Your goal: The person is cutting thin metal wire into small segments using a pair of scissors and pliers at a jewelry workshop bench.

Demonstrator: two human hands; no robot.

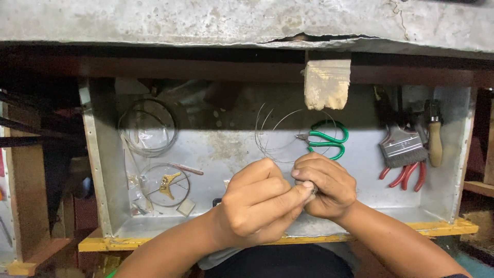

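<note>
In the head view, a thin wire [278,135] is seen looping upward from the two hands, its coil standing just left of the green-handled pliers [329,140]. The left hand [257,203] is clenched, thumb pressed forward; the right hand [325,185] is curled against it — both grips pinched on the wire's lower end, below the pliers, over the metal tray [103,170].

Thin silver wire [278,135]: bare metal, bent into loose overlapping loops, standing at 12 o'clock above the fingers pinching its lower end, over the tray's centre.
</note>
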